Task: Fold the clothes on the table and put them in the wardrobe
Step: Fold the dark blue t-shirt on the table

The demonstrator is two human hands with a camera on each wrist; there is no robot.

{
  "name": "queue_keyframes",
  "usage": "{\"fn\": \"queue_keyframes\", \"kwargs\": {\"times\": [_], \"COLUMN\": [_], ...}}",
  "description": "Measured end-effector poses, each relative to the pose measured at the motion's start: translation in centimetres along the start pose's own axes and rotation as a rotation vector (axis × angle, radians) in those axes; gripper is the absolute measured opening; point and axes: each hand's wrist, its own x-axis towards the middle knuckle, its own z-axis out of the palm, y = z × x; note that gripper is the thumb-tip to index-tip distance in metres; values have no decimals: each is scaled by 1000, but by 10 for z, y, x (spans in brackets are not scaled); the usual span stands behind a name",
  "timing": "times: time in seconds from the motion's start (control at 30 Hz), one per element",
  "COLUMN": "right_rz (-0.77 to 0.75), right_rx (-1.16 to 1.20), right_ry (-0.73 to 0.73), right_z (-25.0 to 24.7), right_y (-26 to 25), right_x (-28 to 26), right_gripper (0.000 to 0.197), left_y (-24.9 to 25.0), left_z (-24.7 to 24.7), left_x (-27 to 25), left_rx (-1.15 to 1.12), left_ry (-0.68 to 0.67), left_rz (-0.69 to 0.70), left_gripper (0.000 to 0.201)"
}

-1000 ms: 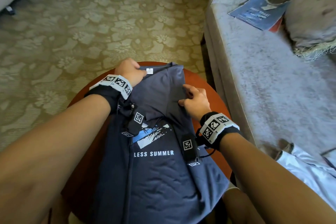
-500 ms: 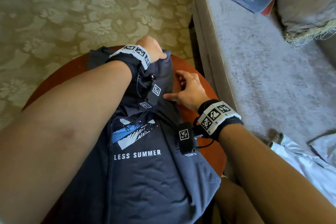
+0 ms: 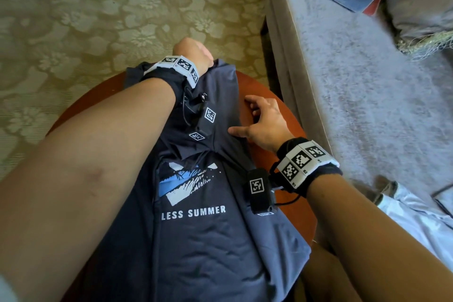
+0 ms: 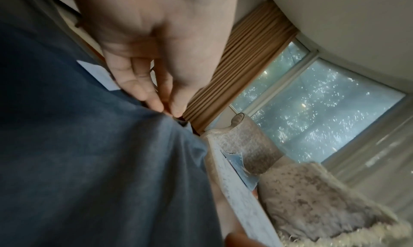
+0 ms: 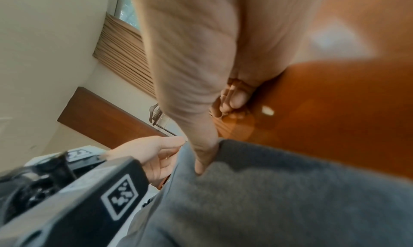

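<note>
T-shirt (image 3: 196,240) spread on round table (image 3: 274,115), hem off near edge. L hand (image 4: 156,56) pinches cloth at far edge; R hand (image 3: 264,122) loose, thumb pressing fold. Soft, light, floppy; prob. best gripped at corners.

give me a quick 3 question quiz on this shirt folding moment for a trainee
1. True or false: the navy t-shirt lies on the round wooden table.
2. Which hand has a grip on the shirt's far edge? A) left hand B) right hand
3. Fill in: the right thumb presses on the ____.

Key
1. True.
2. A: its fingertips pinch the fabric.
3. Shirt: the thumb pins the fold while the other fingers touch the bare tabletop.
</note>
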Motion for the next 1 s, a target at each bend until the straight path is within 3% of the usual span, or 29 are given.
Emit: {"fn": "queue_keyframes", "kwargs": {"times": [0.1, 0.2, 0.27, 0.4, 0.5, 0.6, 0.67, 0.73, 0.8, 0.83, 0.87, 1.0], "right_rz": [26, 190, 317, 431, 597, 574, 531, 493, 479, 488, 500, 517], "right_rx": [73, 438, 653, 605, 515, 506, 396, 347, 258, 221, 233, 357], "right_ry": [26, 158, 235, 542, 729, 504, 306, 208, 135, 131, 153, 270], "right_z": [0, -1, -1, -8, -21, -9, 4, 14, 15, 14, 12, 0], "right_y": [-3, -4, 9, 38, 62, 74, 72, 77, 81, 84, 84, 78], "right_x": [-7, -35, -66, -137, -176, -206, -223, -232, -243, -246, -252, -272], "right_gripper": [82, 54, 37, 27, 38, 59, 54, 57, 34, 17, 14, 24], "left_y": [-8, -13, -22, -26, -21, -32, -42, -51, -57, -59, -61, -59], "left_z": [-8, -27, -36, -47, -44, -35, -30, -30, -33, -35, -37, -38], "left_x": [-13, -46, -76, -153, -221, -276, -300, -317, -329, -334, -338, -354], "left_rx": [-40, -62, -67, -169, -485, -639, -635, -629, -617, -609, -600, -591], "left_ry": [-22, -5, -25, -140, -237, -312, -367, -402, -437, -452, -460, -485], "left_rz": [-18, -30, -52, -100, -151, -210, -237, -264, -284, -289, -291, -292], "left_gripper": [9, 5, 15, 26, 26, 21, 18, 17, 17, 17, 17, 15]}}
